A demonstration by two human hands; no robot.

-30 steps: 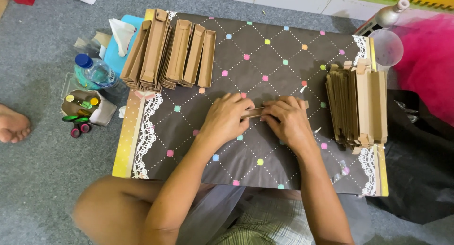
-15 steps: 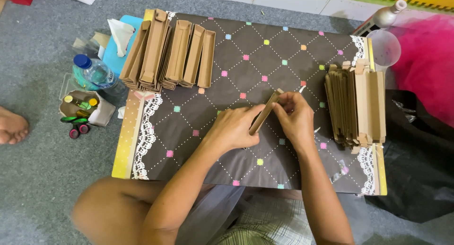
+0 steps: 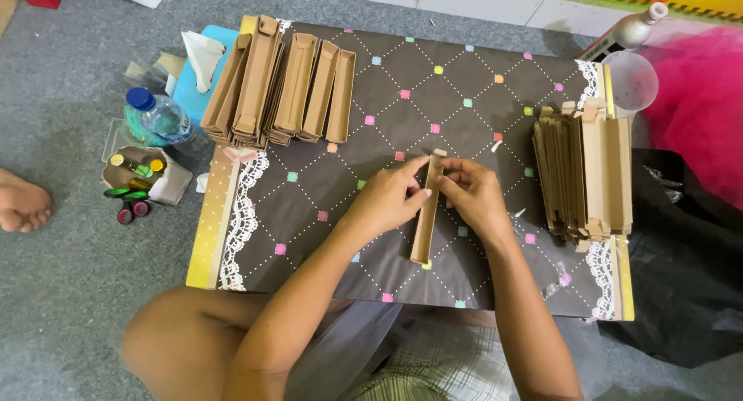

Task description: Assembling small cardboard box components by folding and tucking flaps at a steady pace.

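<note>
Now the long brown cardboard piece (image 3: 426, 211) stands almost in line with the person's view, its far end between the two hands and its near end resting low on the dark dotted cloth; half a second ago it was tilted on a slant between the hands, and a second ago it lay flat across under both palms. The left hand (image 3: 391, 197) has swung round to the left side of the strip, fingers stretched along it and their tips pressed against its upper part. The right hand (image 3: 474, 193) sits on the right side, fingers curled and pinching the strip's far end from that edge. Neither hand is spread wide; both close lightly on the cardboard piece, which lies near the middle of the tabletop (image 3: 480, 99).

At the far left of the tabletop a row of folded cardboard trays (image 3: 282, 83) leans together. At the right edge a stack of flat cardboard blanks (image 3: 584, 173) stands on edge. Left of the tabletop, on the grey floor, are a water bottle (image 3: 159, 116) with a blue cap and a small box of little items (image 3: 139, 176). A bare foot (image 3: 22, 203) shows at the left border.
</note>
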